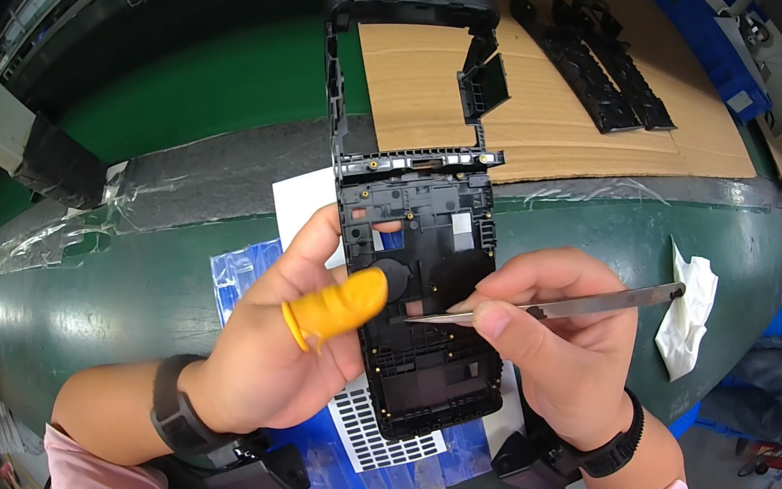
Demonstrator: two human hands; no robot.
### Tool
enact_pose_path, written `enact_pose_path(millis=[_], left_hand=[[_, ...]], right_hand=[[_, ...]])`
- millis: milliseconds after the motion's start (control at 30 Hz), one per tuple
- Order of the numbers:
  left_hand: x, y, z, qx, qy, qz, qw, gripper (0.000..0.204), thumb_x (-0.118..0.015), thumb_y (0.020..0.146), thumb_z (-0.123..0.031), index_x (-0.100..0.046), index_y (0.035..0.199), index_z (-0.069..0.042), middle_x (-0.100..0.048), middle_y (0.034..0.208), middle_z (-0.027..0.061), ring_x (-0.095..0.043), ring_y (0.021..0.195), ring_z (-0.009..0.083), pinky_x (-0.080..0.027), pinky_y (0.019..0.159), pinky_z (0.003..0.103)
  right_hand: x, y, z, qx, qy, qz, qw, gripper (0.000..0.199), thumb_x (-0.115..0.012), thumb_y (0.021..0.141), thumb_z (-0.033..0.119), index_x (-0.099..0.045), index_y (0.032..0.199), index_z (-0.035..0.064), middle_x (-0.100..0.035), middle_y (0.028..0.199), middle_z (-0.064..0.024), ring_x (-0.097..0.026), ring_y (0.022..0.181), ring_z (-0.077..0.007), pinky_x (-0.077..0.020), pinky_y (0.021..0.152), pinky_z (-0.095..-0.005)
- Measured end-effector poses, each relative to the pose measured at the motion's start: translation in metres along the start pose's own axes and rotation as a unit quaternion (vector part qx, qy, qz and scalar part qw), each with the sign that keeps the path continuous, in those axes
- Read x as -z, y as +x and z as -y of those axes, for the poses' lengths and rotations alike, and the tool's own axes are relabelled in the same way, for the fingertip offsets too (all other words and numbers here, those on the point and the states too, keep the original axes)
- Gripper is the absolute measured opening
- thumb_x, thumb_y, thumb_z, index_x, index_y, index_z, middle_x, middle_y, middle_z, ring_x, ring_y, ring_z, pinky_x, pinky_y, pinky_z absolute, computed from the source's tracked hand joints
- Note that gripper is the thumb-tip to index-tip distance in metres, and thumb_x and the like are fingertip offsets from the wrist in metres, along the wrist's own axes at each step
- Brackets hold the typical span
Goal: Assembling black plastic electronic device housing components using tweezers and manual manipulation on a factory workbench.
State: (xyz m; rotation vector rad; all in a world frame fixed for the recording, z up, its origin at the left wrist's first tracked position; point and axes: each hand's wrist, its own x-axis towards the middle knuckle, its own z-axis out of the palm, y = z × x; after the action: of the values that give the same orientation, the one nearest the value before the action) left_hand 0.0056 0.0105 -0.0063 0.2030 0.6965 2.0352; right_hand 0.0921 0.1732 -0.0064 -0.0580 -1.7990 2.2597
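A long black plastic device housing [414,359], with an open frame at its far end and brass inserts, is held tilted above the bench. My left hand [287,330] grips its left side, fingers under it and the thumb, in a yellow finger cot [341,306], resting over the inner face. Pinched in my right hand [558,345] are metal tweezers [605,304], their tips over the middle of the housing. Between the right fingers and the housing shows a dark rounded piece [459,273]; whether the fingers touch it I cannot tell.
Below the housing lie a sheet of black labels [367,438] and blue plastic-wrapped material [246,268] on the green bench [139,308]. Cardboard [546,156] at the back bears two black housing parts [594,72]. A white tissue [687,324] lies right, a blue bin [722,56] far right.
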Motion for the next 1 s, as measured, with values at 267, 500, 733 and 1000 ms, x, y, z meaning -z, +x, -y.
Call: enact_pose_path(millis=[267, 500, 733, 1000], left_hand=[[0.004, 0.003, 0.004, -0.071, 0.198, -0.056, 0.976, 0.056, -0.048, 0.072, 0.019, -0.033, 0.119, -0.007, -0.051, 0.107, 0.0115, -0.053, 0.095, 0.0174, -0.043, 0.078, 0.027], [0.054, 0.069, -0.081, -0.193, 0.178, -0.164, 0.951, 0.021, -0.038, 0.09, -0.018, -0.042, 0.104, -0.002, -0.056, 0.086, 0.0076, -0.055, 0.079, 0.0188, -0.045, 0.077, 0.03], [0.043, 0.162, -0.147, -0.411, 0.707, -0.18, 0.546, 0.029, -0.056, 0.074, -0.009, -0.051, 0.101, 0.001, -0.054, 0.099, 0.0125, -0.052, 0.086, 0.0196, -0.042, 0.075, 0.029], [-0.083, 0.28, 0.002, 0.045, 0.779, -0.113, 0.615, 0.028, -0.042, 0.083, -0.017, -0.055, 0.075, 0.006, -0.057, 0.061, 0.012, -0.056, 0.045, 0.017, -0.044, 0.039, 0.028]], right_hand=[[-0.004, 0.001, 0.004, -0.012, -0.008, -0.009, 1.0, 0.015, -0.058, 0.077, -0.003, -0.055, 0.092, -0.0035, -0.058, 0.084, -0.0063, -0.055, 0.073, -0.0064, -0.0444, 0.062, -0.0172], [-0.003, -0.003, 0.005, -0.012, 0.059, -0.026, 0.998, 0.012, -0.058, 0.077, -0.002, -0.055, 0.089, -0.0011, -0.056, 0.079, -0.0024, -0.05, 0.066, -0.0026, -0.0402, 0.056, -0.0162], [-0.011, -0.016, -0.002, -0.058, -0.013, 0.068, 0.996, 0.015, -0.06, 0.077, 0.003, -0.056, 0.091, 0.0002, -0.057, 0.076, -0.0005, -0.047, 0.064, -0.0016, -0.0369, 0.055, -0.0163], [-0.011, -0.017, -0.017, -0.045, 0.004, 0.041, 0.998, 0.009, -0.059, 0.074, 0.007, -0.055, 0.079, 0.0019, -0.046, 0.056, 0.0016, -0.041, 0.05, -0.0041, -0.0326, 0.045, -0.0201]])
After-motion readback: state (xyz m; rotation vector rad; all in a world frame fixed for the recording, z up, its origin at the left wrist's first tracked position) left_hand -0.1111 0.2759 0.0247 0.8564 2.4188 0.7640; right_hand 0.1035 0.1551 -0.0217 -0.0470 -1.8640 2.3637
